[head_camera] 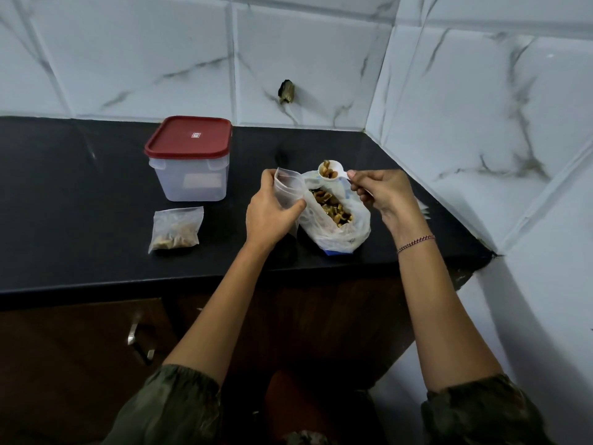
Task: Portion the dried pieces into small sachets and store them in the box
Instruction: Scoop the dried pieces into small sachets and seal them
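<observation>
My left hand (272, 210) grips a small clear sachet (288, 186), held upright with its mouth open. My right hand (382, 194) pinches the handle of a white plastic spoon (330, 172) loaded with dried brown pieces, hovering just right of the sachet's mouth. Below the spoon a white plastic bag (343, 229) lies open on the black counter, full of dried pieces (330, 207). A filled sachet (176, 229) lies flat to the left. Behind it stands a clear plastic box (192, 178) with its red lid (189, 136) on.
The black counter (80, 203) runs to a tiled wall behind and on the right, forming a corner. A few more clear sachets (423, 208) lie behind my right wrist. Below the counter edge is a wooden cabinet with a metal handle (133, 332).
</observation>
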`<state>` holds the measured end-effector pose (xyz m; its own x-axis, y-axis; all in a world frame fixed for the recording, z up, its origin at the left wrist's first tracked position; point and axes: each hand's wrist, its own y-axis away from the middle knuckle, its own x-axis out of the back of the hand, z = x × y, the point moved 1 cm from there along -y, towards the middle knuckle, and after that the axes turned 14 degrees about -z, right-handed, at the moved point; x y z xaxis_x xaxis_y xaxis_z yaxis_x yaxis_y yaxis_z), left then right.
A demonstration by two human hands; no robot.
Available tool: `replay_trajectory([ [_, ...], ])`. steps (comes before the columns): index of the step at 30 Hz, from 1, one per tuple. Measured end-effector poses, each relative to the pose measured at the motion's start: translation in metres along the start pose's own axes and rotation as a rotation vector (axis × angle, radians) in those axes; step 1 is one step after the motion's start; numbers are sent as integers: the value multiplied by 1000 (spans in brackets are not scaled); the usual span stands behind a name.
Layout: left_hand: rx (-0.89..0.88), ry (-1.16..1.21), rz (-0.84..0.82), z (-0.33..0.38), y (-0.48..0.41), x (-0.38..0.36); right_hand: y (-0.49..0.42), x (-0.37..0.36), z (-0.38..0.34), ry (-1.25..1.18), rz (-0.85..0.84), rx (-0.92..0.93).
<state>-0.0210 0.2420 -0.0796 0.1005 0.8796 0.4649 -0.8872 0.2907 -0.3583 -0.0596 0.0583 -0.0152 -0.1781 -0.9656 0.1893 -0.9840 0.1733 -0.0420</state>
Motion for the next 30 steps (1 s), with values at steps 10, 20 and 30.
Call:
replay_trajectory([
  [10, -42, 59, -13, -1, 1, -1, 15, -39, -20, 342, -28, 205],
  [20, -3, 86, -1, -2, 1, -2, 27, -57, 1, 702, 116, 626],
  [30, 9, 101, -14, -1, 0, -1, 24, -52, 0, 545, 107, 577],
])
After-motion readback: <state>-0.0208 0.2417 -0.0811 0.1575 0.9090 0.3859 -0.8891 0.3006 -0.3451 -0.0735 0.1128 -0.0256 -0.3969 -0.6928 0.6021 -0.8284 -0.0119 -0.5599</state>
